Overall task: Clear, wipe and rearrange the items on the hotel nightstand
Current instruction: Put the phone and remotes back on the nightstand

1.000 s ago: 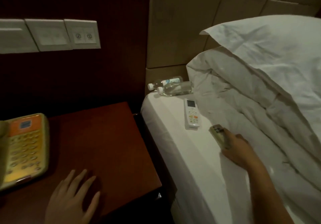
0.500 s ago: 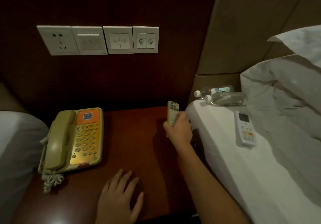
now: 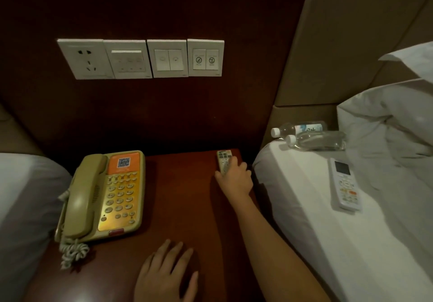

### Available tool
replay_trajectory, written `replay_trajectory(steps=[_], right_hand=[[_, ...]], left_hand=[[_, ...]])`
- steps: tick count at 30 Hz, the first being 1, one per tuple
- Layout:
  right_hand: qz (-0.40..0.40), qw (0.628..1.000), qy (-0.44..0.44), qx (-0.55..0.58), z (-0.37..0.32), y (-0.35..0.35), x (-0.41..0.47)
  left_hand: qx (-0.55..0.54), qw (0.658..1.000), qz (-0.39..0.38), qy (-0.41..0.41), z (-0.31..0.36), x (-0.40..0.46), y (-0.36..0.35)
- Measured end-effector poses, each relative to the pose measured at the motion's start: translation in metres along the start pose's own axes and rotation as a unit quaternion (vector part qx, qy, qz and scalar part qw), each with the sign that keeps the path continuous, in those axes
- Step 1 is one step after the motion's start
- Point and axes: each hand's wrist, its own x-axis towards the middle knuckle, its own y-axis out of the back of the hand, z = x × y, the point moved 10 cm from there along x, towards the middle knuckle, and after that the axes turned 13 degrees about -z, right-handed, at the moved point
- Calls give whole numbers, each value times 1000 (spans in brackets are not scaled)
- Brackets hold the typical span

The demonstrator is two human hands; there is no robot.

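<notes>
Nightstand [image 3: 182, 208]: dark reddish-brown wood. Telephone [image 3: 105, 196]: beige handset, gold keypad face, orange panel bearing a black-and-white QR square. Wall plates [image 3: 140, 59]: white. Bed remote [image 3: 344, 184]: white, orange buttons. Bottles [image 3: 316, 137]: clear, white caps. Bedding [image 3: 386, 161]: white. Headboard [image 3: 339, 43]: tan.

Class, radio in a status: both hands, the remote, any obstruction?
Right hand setting grey remote at nightstand back-right corner. Left hand flat, empty. Path clear; telephone left.

Two bare forearms, sleeveless, ringless
</notes>
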Motion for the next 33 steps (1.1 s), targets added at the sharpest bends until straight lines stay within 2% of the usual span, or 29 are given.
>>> replay_trajectory(steps=[2, 5, 8, 11, 17, 21, 24, 27, 30, 33], right_hand=[[24, 1000, 10, -6, 8, 12, -9], [124, 992, 10, -34, 41, 56, -34], [205, 976, -38, -69, 99, 102, -56], [243, 962, -89, -87, 156, 134, -66], [178, 952, -215, -127, 218, 160, -61], [95, 954, -240, -154, 241, 160, -53], [32, 963, -211, -162, 251, 162, -49], [-3, 974, -199, -108, 251, 162, -55], [32, 983, -179, -22, 213, 154, -66], [71, 992, -99, 37, 135, 125, -75]], left_hand=[[11, 1000, 2, 0, 2, -2, -1], [13, 1000, 8, -2, 4, -3, 0], [20, 1000, 15, -5, 6, -4, -1], [19, 1000, 18, 3, 6, -4, 1], [25, 999, 30, 13, 1, -6, 1], [29, 999, 32, 13, 0, -8, 0], [35, 999, 21, 32, -1, -10, 1], [34, 998, -4, 53, -4, -10, 1], [31, 998, -24, 58, -6, -9, -3], [24, 997, -39, 61, -7, -8, -6]])
